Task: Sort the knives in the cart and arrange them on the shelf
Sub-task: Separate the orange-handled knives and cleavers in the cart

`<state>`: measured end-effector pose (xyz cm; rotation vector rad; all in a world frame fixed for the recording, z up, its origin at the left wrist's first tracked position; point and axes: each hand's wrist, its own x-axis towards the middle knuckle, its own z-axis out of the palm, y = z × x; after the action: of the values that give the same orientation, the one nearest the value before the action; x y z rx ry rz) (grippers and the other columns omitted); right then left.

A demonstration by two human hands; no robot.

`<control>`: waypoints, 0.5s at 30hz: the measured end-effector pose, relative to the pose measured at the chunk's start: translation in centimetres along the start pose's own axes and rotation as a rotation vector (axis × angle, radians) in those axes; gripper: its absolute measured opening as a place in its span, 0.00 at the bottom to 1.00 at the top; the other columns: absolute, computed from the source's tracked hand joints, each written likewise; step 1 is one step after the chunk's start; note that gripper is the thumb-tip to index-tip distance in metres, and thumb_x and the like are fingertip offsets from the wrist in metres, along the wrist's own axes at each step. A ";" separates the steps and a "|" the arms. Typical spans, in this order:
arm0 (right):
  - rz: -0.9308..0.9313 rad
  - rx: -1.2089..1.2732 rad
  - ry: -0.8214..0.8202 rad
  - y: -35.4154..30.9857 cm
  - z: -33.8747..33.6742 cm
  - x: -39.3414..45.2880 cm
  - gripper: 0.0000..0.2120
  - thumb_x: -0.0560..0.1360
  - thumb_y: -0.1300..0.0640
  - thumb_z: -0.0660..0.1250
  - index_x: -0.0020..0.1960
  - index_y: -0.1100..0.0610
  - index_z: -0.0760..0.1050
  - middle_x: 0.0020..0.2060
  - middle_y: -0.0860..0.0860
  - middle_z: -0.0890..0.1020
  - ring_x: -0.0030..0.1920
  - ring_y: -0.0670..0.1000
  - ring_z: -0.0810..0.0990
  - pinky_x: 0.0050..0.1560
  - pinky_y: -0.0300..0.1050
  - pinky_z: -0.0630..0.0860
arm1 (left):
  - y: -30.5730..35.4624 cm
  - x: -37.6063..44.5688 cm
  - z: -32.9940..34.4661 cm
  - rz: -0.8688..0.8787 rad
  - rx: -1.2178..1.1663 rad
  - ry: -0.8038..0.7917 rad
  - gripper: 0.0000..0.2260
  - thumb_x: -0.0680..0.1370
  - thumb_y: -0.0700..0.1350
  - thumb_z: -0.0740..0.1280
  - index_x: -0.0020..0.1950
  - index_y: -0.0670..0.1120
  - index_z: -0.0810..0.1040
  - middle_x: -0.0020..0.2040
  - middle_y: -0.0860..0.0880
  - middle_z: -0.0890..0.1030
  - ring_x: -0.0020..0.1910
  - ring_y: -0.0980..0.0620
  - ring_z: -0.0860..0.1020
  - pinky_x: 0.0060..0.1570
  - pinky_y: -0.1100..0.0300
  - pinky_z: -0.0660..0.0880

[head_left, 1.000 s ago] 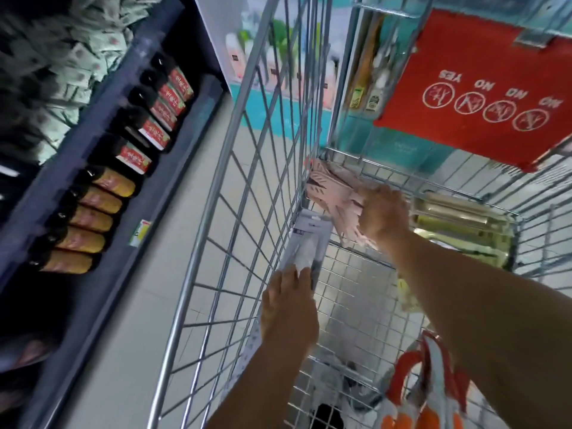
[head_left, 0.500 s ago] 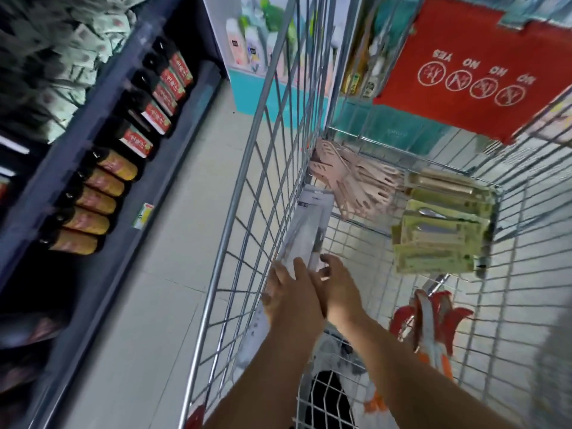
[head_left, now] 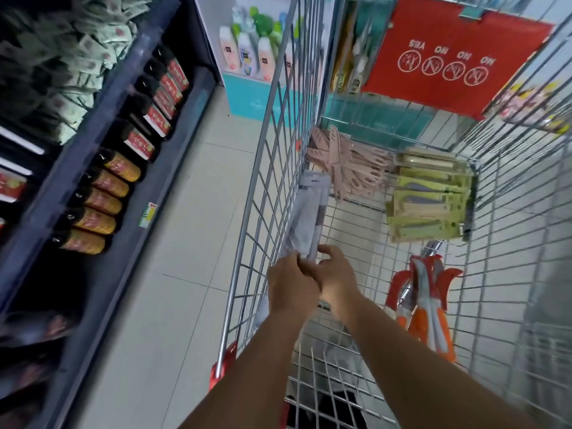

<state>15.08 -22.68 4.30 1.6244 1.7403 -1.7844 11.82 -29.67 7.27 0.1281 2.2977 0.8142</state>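
While both hands meet at the cart's (head_left: 272,125) left wall, left hand (head_left: 291,286) and right hand (head_left: 335,281) have fingers pinching the near end of the grey knife pack (head_left: 305,224); its long axis runs away along that wall. Pink knives (head_left: 349,162) lie at the far-left corner.

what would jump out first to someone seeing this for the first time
Two bare arms reach into a wire cart, where the left hand and right hand meet on a grey packaged knife leaning against its left wall. At the far end lie pink knives and green-carded knives; an upside-down red sign hangs above.
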 end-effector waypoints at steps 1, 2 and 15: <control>-0.007 -0.015 0.016 0.2 0.2 0.0 0.25 0.69 0.51 0.74 0.63 0.52 0.71 0.47 0.53 0.84 0.43 0.52 0.84 0.41 0.46 0.80 | 0.1 0.0 -0.1 -0.004 -0.016 -0.005 0.20 0.78 0.36 0.58 0.69 0.47 0.70 0.61 0.46 0.76 0.55 0.50 0.75 0.46 0.59 0.77; -0.017 -0.011 0.021 0.2 0.3 0.0 0.21 0.68 0.49 0.73 0.59 0.51 0.72 0.44 0.52 0.84 0.42 0.51 0.84 0.43 0.48 0.81 | 0.2 -0.1 -0.1 -0.009 -0.028 -0.014 0.21 0.78 0.36 0.58 0.70 0.48 0.69 0.62 0.47 0.76 0.54 0.51 0.76 0.42 0.62 0.76; 0.071 0.039 -0.035 1.1 -3.2 0.5 0.12 0.71 0.66 0.67 0.54 0.62 0.73 0.43 0.58 0.80 0.42 0.56 0.81 0.39 0.46 0.78 | 0.6 -0.5 1.3 -0.068 0.149 0.087 0.24 0.76 0.33 0.61 0.71 0.48 0.66 0.67 0.47 0.69 0.64 0.49 0.67 0.56 0.55 0.71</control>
<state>17.45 -20.19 4.18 1.6378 1.6225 -1.8140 12.92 -28.69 7.13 0.0815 2.4308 0.6247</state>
